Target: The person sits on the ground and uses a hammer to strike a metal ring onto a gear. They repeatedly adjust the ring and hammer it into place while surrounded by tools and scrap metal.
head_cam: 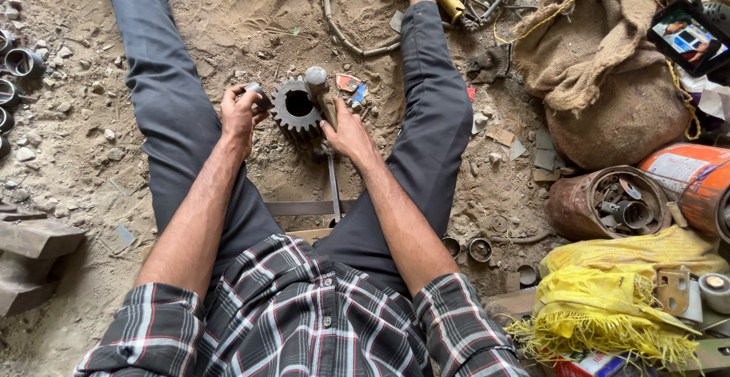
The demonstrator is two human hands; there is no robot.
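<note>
Head view, looking down. Person seated on sandy ground, legs spread, dark trousers, plaid shirt with sleeves rolled.

Left hand (pixel 240 114): fingers curled around a small grey metal cylinder (pixel 258 95), held just left of the gear and a little above the ground. Grasp is firm; thumb and forefinger wrap the piece.

Right hand (pixel 348 132): clenched around the wooden handle of a hammer (pixel 321 92). Hammer head points up and away from the body, sitting right over the right edge of the gear. Whether the head touches the gear cannot be told from this angle.

Gear (pixel 297 106): dark toothed steel wheel with a round bore, lying flat on the sand between the two legs, directly between the two hands.

A thin metal rod (pixel 334 187) lies on the ground below the right hand, crossing a flat metal bar (pixel 300 208) near the lap.

Surroundings: a bent wire ring (pixel 357 12) on the sand beyond the gear. To the right, a burlap sack (pixel 608 80), a rusty can (pixel 601 203) filled with metal scraps, an orange cylinder (pixel 688 179), a yellow woven bag (pixel 616 286). A phone (pixel 688 36) with a lit screen rests at upper right. Several metal rings (pixel 19 65) lie at far left edge.
</note>
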